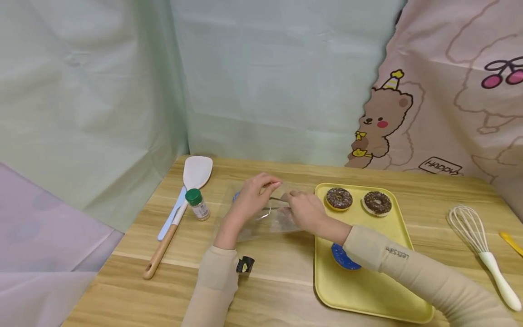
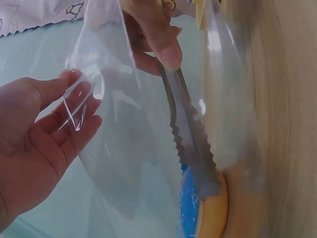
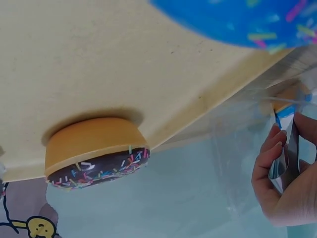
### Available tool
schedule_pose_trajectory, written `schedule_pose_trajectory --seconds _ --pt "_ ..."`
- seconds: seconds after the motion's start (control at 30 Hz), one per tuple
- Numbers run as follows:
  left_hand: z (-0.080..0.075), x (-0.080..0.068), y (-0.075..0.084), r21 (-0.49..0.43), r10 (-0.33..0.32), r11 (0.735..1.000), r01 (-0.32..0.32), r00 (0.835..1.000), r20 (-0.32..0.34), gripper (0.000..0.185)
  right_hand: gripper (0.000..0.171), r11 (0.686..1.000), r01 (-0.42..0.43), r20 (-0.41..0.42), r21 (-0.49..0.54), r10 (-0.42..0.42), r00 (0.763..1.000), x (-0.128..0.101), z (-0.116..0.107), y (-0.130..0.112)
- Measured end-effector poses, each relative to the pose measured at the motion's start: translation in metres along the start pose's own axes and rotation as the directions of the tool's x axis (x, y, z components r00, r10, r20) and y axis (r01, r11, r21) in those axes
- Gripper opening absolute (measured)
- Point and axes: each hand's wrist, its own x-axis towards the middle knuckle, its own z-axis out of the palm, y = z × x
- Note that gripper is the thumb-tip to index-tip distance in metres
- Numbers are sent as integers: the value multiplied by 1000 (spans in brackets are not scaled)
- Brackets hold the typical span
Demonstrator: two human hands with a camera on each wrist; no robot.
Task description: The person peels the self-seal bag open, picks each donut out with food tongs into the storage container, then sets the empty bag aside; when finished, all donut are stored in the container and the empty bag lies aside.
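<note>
My left hand (image 1: 254, 196) pinches the edge of a clear plastic bag (image 2: 116, 153) between thumb and fingertips, lifting its side. My right hand (image 1: 307, 212) grips a pair of metal tongs (image 2: 190, 131) near the bag's mouth. Their serrated ends reach into the bag and lie on a donut (image 2: 214, 210) with blue icing. In the head view only a bit of that donut's blue shows, left of my left hand. Another blue-iced donut (image 1: 344, 258) sits on the yellow tray (image 1: 359, 290), partly covered by my right sleeve.
Two chocolate-iced donuts with sprinkles (image 1: 339, 198) lie at the tray's far end. Left of the bag stand a green-capped shaker (image 1: 198, 205), a spatula with a wooden handle (image 1: 165, 240) and a light blue utensil (image 1: 169, 222). A whisk (image 1: 484, 250) lies right of the tray.
</note>
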Motion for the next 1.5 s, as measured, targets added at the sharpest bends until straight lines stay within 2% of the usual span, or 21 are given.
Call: schedule_pose_trajectory --seconds 0.2,0.43,0.53,0.7,0.93,1.27,1.5 --pt "3 0 -3 16 -7 1000 6 1000 27 22 26 999 -34 21 4 34 999 -6 -7 6" --pt "7 2 -9 35 -18 999 16 998 68 22 27 998 -37 14 -51 38 999 -18 -18 19" --pt "9 3 -12 44 -45 998 41 995 93 24 28 998 -39 18 -55 40 999 -25 -26 24" --pt "14 5 -12 93 -84 993 72 988 132 25 29 998 -56 10 -43 56 998 -37 -38 32" --pt "19 7 -12 164 -112 982 89 984 136 22 29 997 -71 -26 -32 70 997 -48 -42 44" --pt "30 4 -15 214 -108 974 71 980 168 21 29 996 -79 -85 -46 75 994 -92 -60 57" --pt "35 8 -14 239 -87 970 42 979 183 22 29 994 -96 -162 -43 88 983 -121 -75 68"
